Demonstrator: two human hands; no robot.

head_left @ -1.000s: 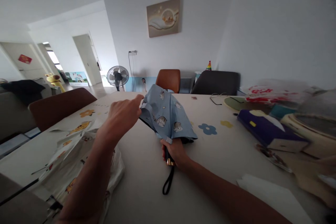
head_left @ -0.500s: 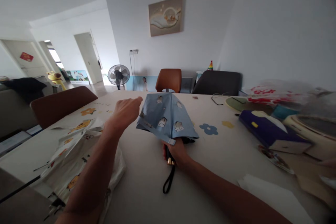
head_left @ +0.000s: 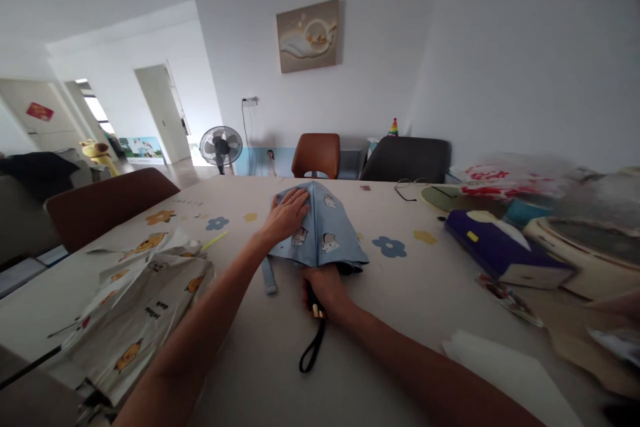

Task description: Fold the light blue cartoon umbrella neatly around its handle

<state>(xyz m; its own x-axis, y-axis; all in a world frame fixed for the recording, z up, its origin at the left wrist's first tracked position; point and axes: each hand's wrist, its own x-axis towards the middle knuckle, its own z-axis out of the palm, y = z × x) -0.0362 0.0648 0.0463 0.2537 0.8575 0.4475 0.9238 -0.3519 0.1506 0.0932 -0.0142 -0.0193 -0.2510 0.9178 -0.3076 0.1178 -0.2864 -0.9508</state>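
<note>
A light blue umbrella (head_left: 330, 223) with cartoon animal prints is folded down in loose pleats above the table. My right hand (head_left: 325, 290) wraps round its black handle, just under the canopy's lower edge. From the handle's gold-coloured end hangs a black wrist loop (head_left: 313, 350). Flat on the canopy's left side lies my left hand (head_left: 287, 213), its fingers stretched out over the cloth. The closing strap (head_left: 269, 277) dangles loose below that side.
On the left lies a cream printed cloth (head_left: 145, 300) beside my left forearm. A purple tissue box (head_left: 500, 247), a round cream container (head_left: 590, 280), a plastic bag (head_left: 505, 177) and eyeglasses (head_left: 405, 192) occupy the table's right side. White paper (head_left: 505, 373) lies near my right forearm.
My left hand has come from beside the umbrella onto its canopy. The strap, earlier lying across the front of the canopy, now hangs down at the left. The right hand keeps its hold.
</note>
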